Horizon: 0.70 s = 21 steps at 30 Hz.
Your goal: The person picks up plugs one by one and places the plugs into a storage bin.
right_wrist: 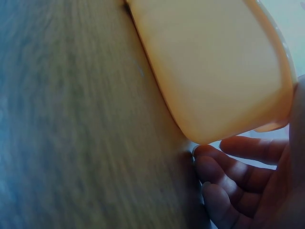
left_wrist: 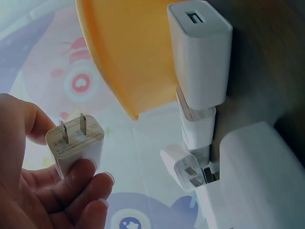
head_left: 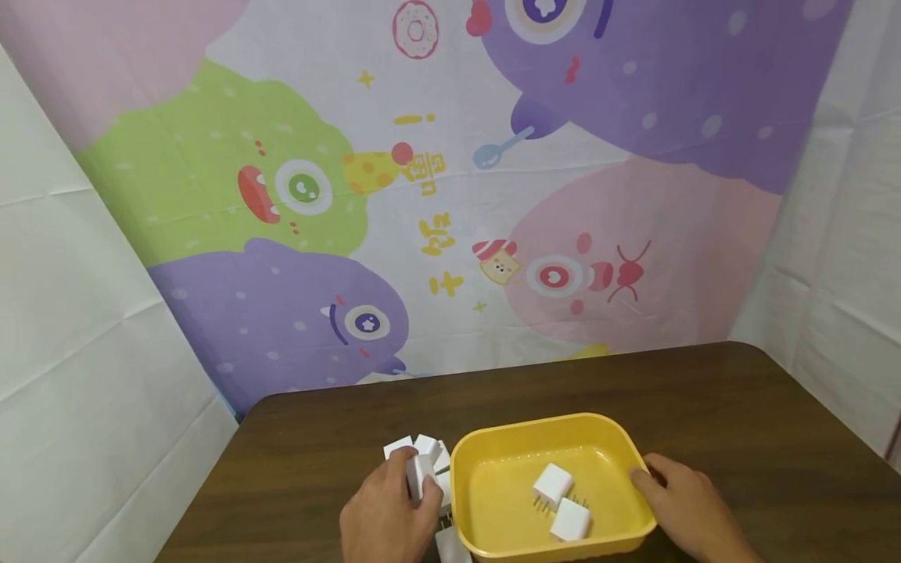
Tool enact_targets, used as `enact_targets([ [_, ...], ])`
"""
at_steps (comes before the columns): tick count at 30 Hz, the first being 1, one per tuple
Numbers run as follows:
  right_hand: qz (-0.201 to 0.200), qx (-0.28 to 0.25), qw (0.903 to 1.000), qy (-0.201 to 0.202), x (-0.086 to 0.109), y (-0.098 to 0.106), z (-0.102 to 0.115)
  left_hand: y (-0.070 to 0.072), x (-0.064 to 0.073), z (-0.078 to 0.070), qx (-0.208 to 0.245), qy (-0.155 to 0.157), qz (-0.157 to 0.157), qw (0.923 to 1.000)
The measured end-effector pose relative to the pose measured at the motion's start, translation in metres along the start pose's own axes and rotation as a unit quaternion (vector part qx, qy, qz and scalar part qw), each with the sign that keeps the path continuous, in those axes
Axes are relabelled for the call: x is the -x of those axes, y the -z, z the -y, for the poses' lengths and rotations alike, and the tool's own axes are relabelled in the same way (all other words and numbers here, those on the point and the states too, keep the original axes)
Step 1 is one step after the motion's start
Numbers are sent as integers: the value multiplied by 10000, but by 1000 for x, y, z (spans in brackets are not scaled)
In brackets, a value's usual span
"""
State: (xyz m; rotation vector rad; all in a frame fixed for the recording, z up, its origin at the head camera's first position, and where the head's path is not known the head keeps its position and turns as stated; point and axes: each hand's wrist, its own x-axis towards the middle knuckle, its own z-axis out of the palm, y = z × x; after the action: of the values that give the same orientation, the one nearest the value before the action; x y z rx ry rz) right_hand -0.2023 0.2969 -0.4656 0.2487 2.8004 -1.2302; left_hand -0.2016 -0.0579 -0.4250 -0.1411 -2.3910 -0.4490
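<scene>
My left hand [head_left: 387, 508] pinches a white USB wall charger [head_left: 420, 475] between thumb and fingers, just left of the yellow plastic bin [head_left: 461, 469]. In the left wrist view, two flat metal prongs stick out of the held charger [left_wrist: 78, 138]. Two white chargers lie inside the bin, one charger [head_left: 552, 485] behind the other charger [head_left: 571, 520], with prongs showing. At the bin's right end, my right hand [head_left: 686, 500] grips the rim, thumb over the edge and fingers outside. The right wrist view shows curled fingers [right_wrist: 228, 171] by the bin's lower corner.
Several more white chargers [head_left: 426, 446] are clustered on the table beside the bin's left wall, partly hidden by my left hand. Another charger [head_left: 452, 545] lies nearer the front. The dark wooden table [head_left: 338, 418] ends at a cartoon-printed cloth [head_left: 450, 336].
</scene>
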Motion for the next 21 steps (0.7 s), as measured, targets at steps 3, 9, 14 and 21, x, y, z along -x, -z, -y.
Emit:
enact_targets([
  [3, 6, -17, 10000, 24, -1, 0, 1, -1, 1, -2, 18, -124, -74, 9999],
  [9, -46, -6, 10000, 70, 0, 0, 1, -3, 1, -9, 130, -372, -198, 9990],
  [14, 4, -30, 10000, 28, -1, 1, 0, -4, 2, -16, 211, -608, -286, 9975],
  [21, -10, -72, 10000, 49, -1, 0, -1, -6, 3, -22, 329, -699, -224, 9968],
])
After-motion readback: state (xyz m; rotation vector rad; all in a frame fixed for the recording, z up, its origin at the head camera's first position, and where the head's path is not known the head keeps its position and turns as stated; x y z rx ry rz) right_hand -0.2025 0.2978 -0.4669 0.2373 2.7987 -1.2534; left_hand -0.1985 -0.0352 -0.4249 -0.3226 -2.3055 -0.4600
